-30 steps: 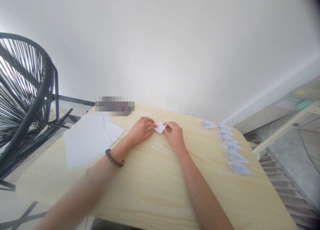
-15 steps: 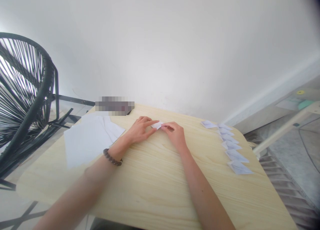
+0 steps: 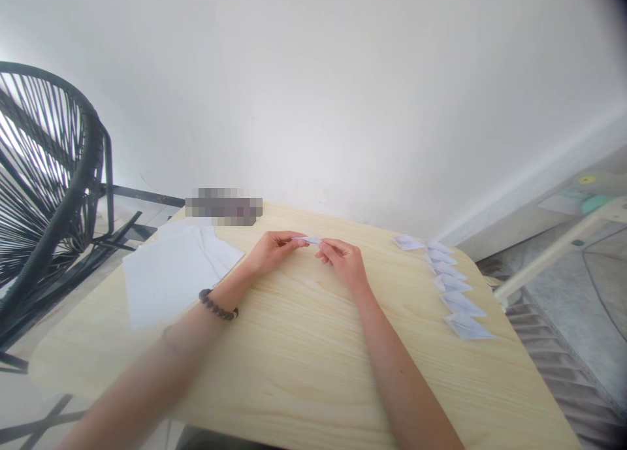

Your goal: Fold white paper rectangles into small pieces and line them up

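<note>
Between my two hands is a small piece of folded white paper, near the far middle of the table. My left hand, with a dark bead bracelet on its wrist, pinches the paper's left end between thumb and fingers. The right end is pinched by my right hand, whose other fingers curl under. Parts of the paper are hidden by the fingertips. Over on the right side of the table lie several folded white paper pieces, most of them in an overlapping row.
A loose pile of white paper sheets lies on the left of the wooden table. Behind it is a blurred-out dark object. A black corded chair stands at the left, and a white wall rises behind.
My left hand has gone from lying spread over the paper on the table to pinching its left end. The paper is now tilted up between both hands.
</note>
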`<act>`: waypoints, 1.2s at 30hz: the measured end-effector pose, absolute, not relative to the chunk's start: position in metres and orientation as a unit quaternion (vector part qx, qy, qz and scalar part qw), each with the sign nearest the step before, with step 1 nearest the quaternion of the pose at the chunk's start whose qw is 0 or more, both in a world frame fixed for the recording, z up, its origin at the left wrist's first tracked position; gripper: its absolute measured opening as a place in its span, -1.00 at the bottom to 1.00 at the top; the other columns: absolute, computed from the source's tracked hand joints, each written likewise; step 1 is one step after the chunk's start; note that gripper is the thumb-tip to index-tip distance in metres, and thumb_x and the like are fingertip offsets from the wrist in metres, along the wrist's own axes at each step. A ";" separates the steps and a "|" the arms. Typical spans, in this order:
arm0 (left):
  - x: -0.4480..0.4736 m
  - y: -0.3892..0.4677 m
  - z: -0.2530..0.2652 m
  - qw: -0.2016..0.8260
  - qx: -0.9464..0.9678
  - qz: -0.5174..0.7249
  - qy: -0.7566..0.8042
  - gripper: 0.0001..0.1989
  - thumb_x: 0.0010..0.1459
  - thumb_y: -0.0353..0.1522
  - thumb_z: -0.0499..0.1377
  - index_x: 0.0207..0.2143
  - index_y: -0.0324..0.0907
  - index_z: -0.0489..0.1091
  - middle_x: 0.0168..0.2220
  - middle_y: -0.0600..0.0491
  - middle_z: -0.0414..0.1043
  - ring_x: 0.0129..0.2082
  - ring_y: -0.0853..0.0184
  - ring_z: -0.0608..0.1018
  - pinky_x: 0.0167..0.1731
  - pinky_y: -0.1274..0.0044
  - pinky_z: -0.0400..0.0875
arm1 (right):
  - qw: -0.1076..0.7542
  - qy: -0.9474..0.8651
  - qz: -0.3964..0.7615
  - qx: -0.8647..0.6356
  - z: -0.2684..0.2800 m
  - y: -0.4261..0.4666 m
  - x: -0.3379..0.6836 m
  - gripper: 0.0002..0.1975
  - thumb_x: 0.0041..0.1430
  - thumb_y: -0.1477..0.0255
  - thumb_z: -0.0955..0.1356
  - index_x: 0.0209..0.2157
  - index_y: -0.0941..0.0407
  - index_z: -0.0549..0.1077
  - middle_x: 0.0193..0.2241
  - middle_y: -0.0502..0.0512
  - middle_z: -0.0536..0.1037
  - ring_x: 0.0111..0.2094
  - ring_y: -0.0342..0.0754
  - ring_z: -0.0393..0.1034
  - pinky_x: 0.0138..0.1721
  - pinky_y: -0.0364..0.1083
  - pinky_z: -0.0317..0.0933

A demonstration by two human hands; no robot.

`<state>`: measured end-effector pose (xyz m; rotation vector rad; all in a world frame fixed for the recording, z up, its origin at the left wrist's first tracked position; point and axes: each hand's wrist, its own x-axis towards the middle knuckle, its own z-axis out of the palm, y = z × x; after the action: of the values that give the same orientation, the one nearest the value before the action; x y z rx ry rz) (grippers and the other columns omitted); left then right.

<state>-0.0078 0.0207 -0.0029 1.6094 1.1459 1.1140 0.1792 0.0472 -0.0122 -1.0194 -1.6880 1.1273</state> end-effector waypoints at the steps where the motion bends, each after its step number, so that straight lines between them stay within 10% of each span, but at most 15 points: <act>1: -0.007 0.021 -0.003 0.430 0.635 0.449 0.458 -0.66 0.04 -0.19 0.08 -0.22 -0.22 0.42 -0.19 -0.02 0.46 -0.18 0.25 0.45 -0.17 0.49 0.29 | 0.427 -0.669 0.455 -0.404 -0.012 0.047 0.179 -0.72 0.00 0.24 0.29 -0.32 0.13 0.47 -0.47 0.07 0.52 -0.52 -0.14 0.38 -0.52 -0.18 0.24; 36: -0.001 0.018 -0.001 0.486 0.540 0.448 0.521 -0.68 -0.14 -0.16 0.22 -0.45 -0.27 0.42 -0.41 -0.02 0.49 -0.39 0.31 0.48 -0.40 0.54 0.30 | 0.408 -0.695 0.427 -0.409 -0.016 0.049 0.178 -0.72 0.00 0.20 0.28 -0.42 0.15 0.36 -0.43 0.07 0.47 -0.54 -0.17 0.33 -0.55 -0.19 0.26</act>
<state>-0.0009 0.0185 -0.0014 1.3154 1.2682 1.0902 0.1784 0.0489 -0.0163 -1.0318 -1.7521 1.0757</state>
